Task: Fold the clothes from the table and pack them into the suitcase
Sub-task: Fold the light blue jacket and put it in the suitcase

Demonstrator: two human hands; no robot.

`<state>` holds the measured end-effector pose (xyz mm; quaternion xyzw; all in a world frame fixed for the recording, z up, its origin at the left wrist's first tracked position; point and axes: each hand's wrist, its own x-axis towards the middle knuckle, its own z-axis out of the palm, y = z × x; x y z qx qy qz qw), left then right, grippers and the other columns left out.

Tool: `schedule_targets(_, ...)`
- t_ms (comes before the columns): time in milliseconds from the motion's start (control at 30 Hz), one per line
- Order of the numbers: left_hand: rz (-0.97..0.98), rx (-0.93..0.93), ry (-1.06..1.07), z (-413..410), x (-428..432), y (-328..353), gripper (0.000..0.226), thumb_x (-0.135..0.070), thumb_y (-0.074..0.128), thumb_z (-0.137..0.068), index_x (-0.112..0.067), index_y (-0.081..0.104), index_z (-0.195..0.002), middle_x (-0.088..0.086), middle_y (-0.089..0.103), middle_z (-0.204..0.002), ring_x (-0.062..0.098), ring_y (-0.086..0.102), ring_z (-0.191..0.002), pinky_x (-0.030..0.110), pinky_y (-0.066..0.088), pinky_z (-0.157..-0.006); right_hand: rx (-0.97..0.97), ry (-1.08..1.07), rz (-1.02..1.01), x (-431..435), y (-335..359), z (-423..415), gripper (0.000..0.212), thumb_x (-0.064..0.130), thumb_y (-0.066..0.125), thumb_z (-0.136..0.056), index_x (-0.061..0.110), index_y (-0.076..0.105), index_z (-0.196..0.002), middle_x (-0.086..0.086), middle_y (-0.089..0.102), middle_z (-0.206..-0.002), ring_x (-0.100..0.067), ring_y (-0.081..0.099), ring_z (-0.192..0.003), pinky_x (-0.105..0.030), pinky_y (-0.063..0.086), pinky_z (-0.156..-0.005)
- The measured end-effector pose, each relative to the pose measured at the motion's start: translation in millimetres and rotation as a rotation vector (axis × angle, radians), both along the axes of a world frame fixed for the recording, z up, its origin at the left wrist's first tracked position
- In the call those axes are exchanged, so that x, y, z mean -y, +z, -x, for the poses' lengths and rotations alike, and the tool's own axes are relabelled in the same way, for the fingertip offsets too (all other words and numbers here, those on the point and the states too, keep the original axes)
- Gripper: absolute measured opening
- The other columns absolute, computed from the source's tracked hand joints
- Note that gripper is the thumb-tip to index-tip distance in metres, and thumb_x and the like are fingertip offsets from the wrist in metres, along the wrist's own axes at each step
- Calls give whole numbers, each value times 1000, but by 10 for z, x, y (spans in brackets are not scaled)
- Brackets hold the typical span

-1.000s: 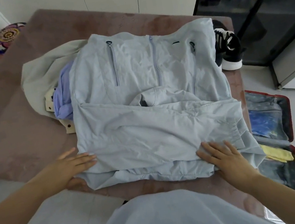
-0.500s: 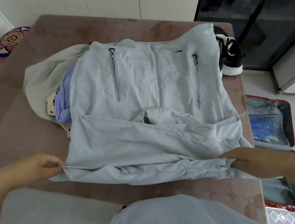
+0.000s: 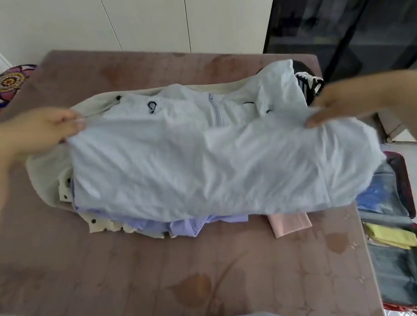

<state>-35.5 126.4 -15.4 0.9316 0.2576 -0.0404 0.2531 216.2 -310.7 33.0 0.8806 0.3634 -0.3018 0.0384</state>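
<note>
One thin, crinkly pale-blue jacket [image 3: 218, 172] over the desk [image 3: 167, 276]; left grip [image 3: 41, 131] pinches its ten-o'clock corner, right grip [image 3: 342, 103] its two-o'clock corner.

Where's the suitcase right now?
In the head view the suitcase lies open on the floor at the far right, beside the table's right edge, below the right hand that holds the jacket.
</note>
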Motion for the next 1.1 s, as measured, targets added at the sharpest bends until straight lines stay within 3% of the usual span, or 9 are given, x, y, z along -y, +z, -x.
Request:
schedule_targets(100,-119,264,212,-598,222,78,16,-15,48,-96,-8,61,-99,18,61,-99,31,57,-97,32,42,-70,471,-144,-164,-410,-51,-482,30,30,52,-94,8,61,-113,-16,62,-104,-33,57,-94,-36,41,-83)
schedule_targets(200,-85,357,410,-936,209,-75,42,-25,46,-96,-5,43,-134,21,50,-132,34,47,-121,37,36,-100,694,-268,-351,-645,-207,-604,42,16,52,-89,15,48,-131,-19,49,-130,-38,45,-119,-45,25,-107)
schedule_targets(300,-116,317,394,-947,351,-282,62,-35,48,-95,-7,24,-145,22,35,-144,36,36,-132,44,27,-109,614,-216,-375,-578,-588,-391,44,20,56,-87,18,49,-130,-13,45,-135,-36,40,-124,-43,18,-111)
schedule_targets(400,-206,284,160,-628,569,-527,65,-45,47,-88,-6,37,-139,26,49,-128,43,46,-116,49,32,-99,482,-275,-348,-200,-1099,-98,55,29,62,-85,16,42,-135,-13,40,-140,-36,35,-128,-45,20,-111)
schedule_targets(633,-358,63,-310,314,772,-950,83,-82,28,-75,-30,38,-138,9,34,-144,35,30,-129,57,24,-103,124,-1059,-496,620,-1809,515,79,43,66,-81,5,29,-139,-20,37,-139,-38,34,-128,-52,29,-106)
schedule_targets(733,-334,99,-358,360,713,-957,55,-27,67,-84,-20,48,-135,12,44,-139,40,42,-121,58,37,-97,-12,-1064,-474,618,-1926,591,50,43,64,-82,8,51,-114,-14,54,-111,-34,50,-106,-45,42,-90)
schedule_targets(833,-303,131,-283,311,683,-872,67,22,64,-68,-12,57,-126,18,57,-127,43,55,-110,55,48,-87,-55,-1107,-608,510,-1841,589,24,29,57,-89,7,53,-81,-6,50,-73,-26,47,-78,-33,37,-62)
schedule_targets(967,-303,105,-146,255,773,-698,42,-5,51,-93,-18,53,-133,9,53,-135,30,49,-122,43,37,-100,-368,-1342,-934,548,-1694,546,17,26,49,-95,11,54,-101,-4,57,-91,-23,59,-85,-34,52,-73)
schedule_targets(1100,-253,-7,-123,344,832,-471,40,-4,52,-91,-23,59,-126,11,58,-128,32,54,-112,35,40,-91,-363,-1320,-1140,766,-1344,604,19,15,51,-95,6,48,-79,-11,57,-75,-17,62,-66,-19,56,-57)
